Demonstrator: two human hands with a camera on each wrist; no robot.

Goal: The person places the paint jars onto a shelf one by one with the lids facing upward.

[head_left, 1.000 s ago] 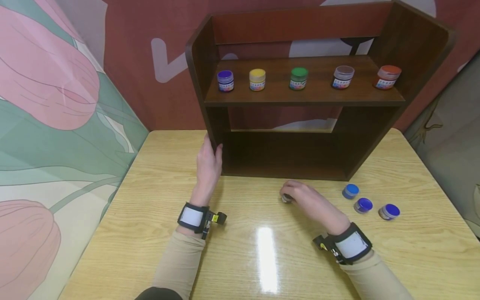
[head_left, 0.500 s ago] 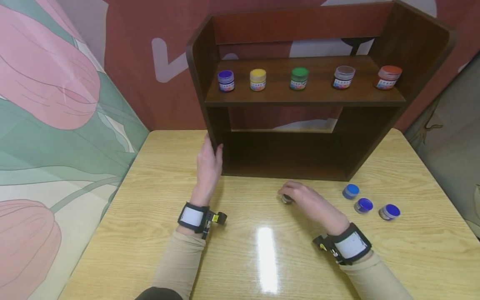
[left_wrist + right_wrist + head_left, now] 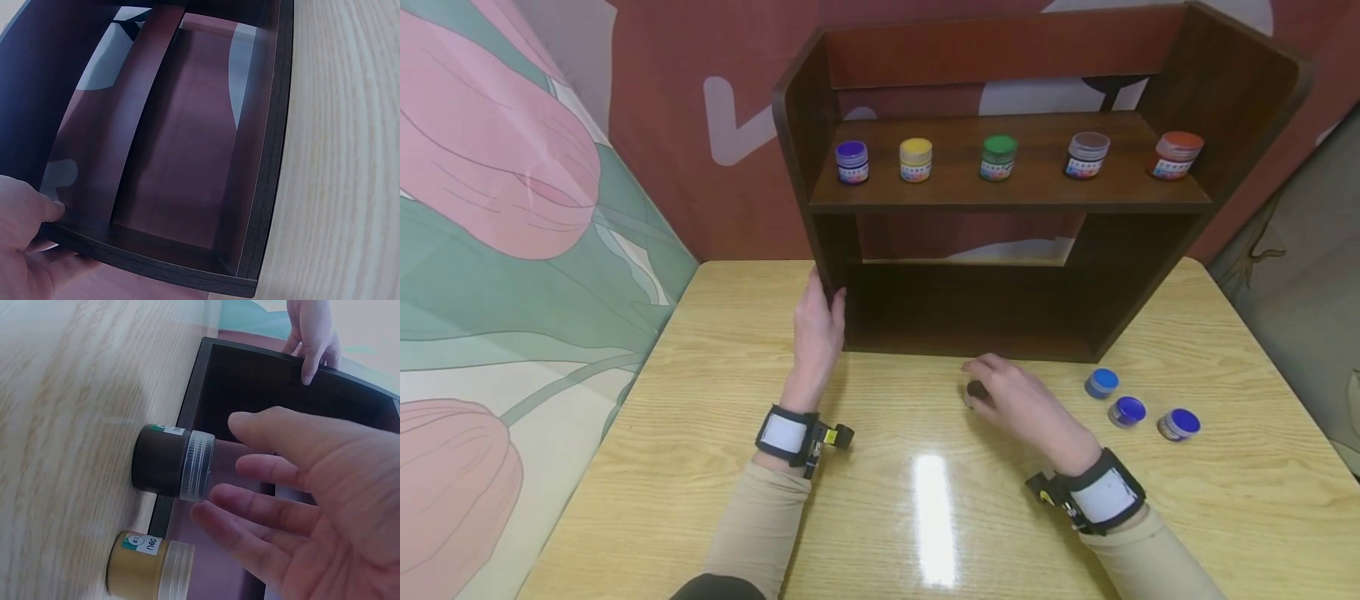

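Note:
In the head view my left hand grips the left side panel of a dark brown wooden shelf, thumb on the inner face and fingers outside. My right hand is over the table in front of the shelf, beside a small black paint jar. In the right wrist view the thumb and fingers are spread apart around the clear-rimmed lid of this black paint jar, with gaps visible between fingertips and lid. An ochre paint jar stands beside it, hidden under my right hand in the head view.
On the upper board stand a purple jar, a yellow jar, a green jar, a dark jar and a red jar. Three blue-lidded jars, one a lighter blue jar, sit on the table at right.
The fingers of my right hand have loosened and spread away from the black paint jar, exposing more of its dark top. My left hand stays on the shelf's side panel.

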